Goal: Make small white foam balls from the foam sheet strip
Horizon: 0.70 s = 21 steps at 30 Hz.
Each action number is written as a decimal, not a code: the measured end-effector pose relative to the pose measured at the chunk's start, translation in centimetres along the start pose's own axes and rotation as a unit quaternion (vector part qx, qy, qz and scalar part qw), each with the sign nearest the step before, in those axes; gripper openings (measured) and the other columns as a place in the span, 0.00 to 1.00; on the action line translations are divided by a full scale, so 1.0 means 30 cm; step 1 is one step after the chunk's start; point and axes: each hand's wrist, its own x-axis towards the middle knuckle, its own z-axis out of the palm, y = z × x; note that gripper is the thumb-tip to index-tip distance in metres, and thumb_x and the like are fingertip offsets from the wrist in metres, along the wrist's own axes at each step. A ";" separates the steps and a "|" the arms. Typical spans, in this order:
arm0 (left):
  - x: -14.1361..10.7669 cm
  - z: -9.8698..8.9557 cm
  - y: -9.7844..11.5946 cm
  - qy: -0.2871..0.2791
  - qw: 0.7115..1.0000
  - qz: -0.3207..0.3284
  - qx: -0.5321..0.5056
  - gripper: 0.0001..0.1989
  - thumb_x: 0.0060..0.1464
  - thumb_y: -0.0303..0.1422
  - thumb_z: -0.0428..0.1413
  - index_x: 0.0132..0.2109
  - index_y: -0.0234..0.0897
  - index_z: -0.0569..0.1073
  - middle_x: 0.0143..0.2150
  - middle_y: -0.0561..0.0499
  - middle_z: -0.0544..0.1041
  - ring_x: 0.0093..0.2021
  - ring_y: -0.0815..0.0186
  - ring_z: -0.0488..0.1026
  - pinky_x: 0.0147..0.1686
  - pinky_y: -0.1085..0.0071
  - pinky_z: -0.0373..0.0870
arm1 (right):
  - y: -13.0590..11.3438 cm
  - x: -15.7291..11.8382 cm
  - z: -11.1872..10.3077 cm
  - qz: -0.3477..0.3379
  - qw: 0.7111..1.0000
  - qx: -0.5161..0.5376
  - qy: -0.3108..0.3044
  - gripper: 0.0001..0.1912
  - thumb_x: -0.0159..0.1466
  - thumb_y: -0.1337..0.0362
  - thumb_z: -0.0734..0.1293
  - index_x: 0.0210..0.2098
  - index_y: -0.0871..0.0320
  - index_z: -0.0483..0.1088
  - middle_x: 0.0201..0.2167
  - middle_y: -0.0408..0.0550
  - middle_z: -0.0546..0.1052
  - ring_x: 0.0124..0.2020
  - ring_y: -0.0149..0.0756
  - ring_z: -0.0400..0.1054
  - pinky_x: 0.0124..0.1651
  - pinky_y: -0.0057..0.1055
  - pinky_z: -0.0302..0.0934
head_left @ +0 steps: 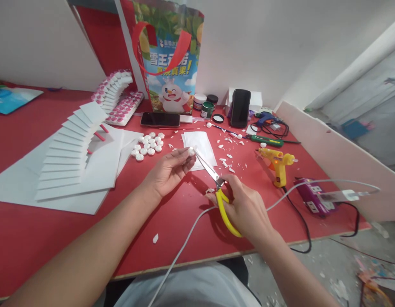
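Observation:
Between the thumb and fingers of my left hand (171, 169) is a small white rounded piece (191, 151). My right hand (246, 207) grips a pair of scissors (224, 213) by the yellow handles. The blades are parted a little, and their tips reach the white piece. Below the blades lies a stack of white paper (202, 145). Left of my left hand, several similar white rounded pieces (149, 144) sit in a group on the red table (136, 238). White scraps (227, 164) are scattered to the right of the paper.
A yellow glue gun (278, 164) and a purple box (314, 196) stand at the right, with cords around them. A white cable (191, 234) crosses the front. White boards (63, 153) fan out at the left. Phones (160, 120), paint jars (206, 109) and a printed bag (171, 55) are at the back.

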 end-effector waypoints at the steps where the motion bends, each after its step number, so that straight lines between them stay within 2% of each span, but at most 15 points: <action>1: 0.001 -0.001 -0.001 -0.002 1.000 0.001 0.000 0.08 0.56 0.16 0.60 0.33 0.28 0.81 0.32 0.49 0.81 0.32 0.73 0.79 0.38 0.80 0.79 | 0.000 0.001 0.001 -0.001 1.000 -0.002 -0.002 0.22 0.66 0.44 0.65 0.46 0.57 0.69 0.27 0.47 0.78 0.24 0.40 0.72 0.26 0.29 0.53; 7: 0.004 -0.007 -0.003 -0.009 1.000 0.003 0.007 0.06 0.53 0.17 0.63 0.32 0.29 0.80 0.33 0.49 0.82 0.32 0.73 0.78 0.39 0.80 0.79 | -0.001 0.008 0.007 -0.009 1.000 -0.011 -0.008 0.24 0.66 0.42 0.65 0.45 0.57 0.69 0.27 0.47 0.79 0.24 0.40 0.73 0.26 0.29 0.52; 13: 0.000 -0.004 -0.002 -0.003 1.000 -0.003 -0.009 0.10 0.56 0.15 0.58 0.31 0.27 0.80 0.31 0.49 0.81 0.31 0.73 0.79 0.37 0.80 0.80 | 0.011 0.006 0.016 -0.037 0.998 -0.050 -0.001 0.23 0.68 0.43 0.63 0.45 0.58 0.70 0.24 0.46 0.78 0.22 0.39 0.72 0.25 0.28 0.47; 21: -0.001 0.003 -0.004 0.014 1.000 -0.004 -0.008 0.10 0.56 0.15 0.59 0.29 0.27 0.79 0.29 0.48 0.81 0.29 0.72 0.79 0.34 0.80 0.80 | 0.032 0.006 0.028 -0.075 0.993 -0.085 0.020 0.24 0.71 0.45 0.59 0.46 0.61 0.71 0.20 0.45 0.77 0.19 0.38 0.71 0.24 0.28 0.42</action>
